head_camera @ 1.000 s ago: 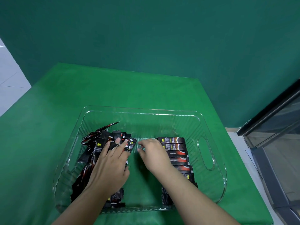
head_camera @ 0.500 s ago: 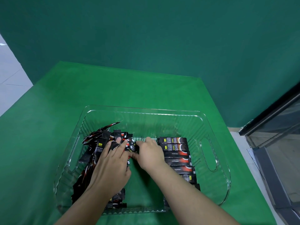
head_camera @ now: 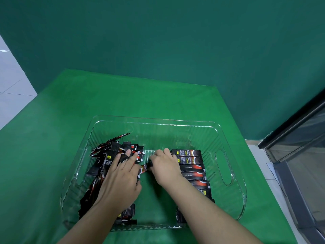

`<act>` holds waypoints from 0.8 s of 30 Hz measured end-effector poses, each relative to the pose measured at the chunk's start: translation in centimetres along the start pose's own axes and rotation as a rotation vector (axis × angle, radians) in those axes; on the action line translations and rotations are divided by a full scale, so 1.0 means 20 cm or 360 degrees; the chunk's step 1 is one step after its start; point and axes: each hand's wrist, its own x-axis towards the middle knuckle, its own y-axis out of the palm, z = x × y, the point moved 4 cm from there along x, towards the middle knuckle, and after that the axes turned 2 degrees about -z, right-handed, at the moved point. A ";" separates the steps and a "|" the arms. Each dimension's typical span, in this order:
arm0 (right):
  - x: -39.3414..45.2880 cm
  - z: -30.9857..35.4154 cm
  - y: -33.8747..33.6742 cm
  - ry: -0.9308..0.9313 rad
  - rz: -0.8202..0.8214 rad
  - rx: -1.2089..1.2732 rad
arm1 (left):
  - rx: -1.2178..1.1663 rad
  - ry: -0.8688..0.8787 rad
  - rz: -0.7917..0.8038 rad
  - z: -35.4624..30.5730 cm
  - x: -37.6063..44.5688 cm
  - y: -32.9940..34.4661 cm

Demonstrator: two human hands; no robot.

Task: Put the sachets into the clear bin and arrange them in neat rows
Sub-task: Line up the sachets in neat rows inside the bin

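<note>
The right hand [head_camera: 164, 167] has its fingers curled around the end of one sachet [head_camera: 144, 168], which it pinches just to its left, in the gap between the two hands. This sachet lies with its long axis running left to right, and its other end goes under the fingers of the left hand [head_camera: 121, 175]. The left hand lies flat with straight, spread fingers and presses on the loose pile of sachets [head_camera: 105, 155], which fills the left side of the clear bin [head_camera: 154, 119]. Directly to the right of the right hand, touching its back, is the neat row of sachets [head_camera: 190, 167], all lying left to right too. So I judge that the held sachet needs no turning, only a short pull to the right, and the right hand is the nearer one for it.
</note>
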 end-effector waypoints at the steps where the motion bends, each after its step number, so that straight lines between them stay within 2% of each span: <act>1: 0.01 0.00 0.00 -0.0022 0.0005 -0.0019 | -0.0007 -0.0001 -0.0004 0.00 0.00 0.00; 6: 0.00 0.01 -0.02 -0.0083 -0.0055 -0.0056 | -0.0033 0.0000 -0.0021 0.00 0.00 0.00; 11: -0.05 -0.03 -0.11 -0.0019 -0.0118 0.0010 | -0.0022 0.0014 -0.0045 0.00 0.00 0.00; 17: -0.13 -0.09 -0.15 0.0116 -0.0039 0.0429 | 0.0015 0.0018 -0.0019 0.01 0.00 0.02; 24: -0.25 -0.13 -0.12 0.0219 -0.0187 0.0486 | 0.0025 0.0024 0.0001 0.00 0.01 0.02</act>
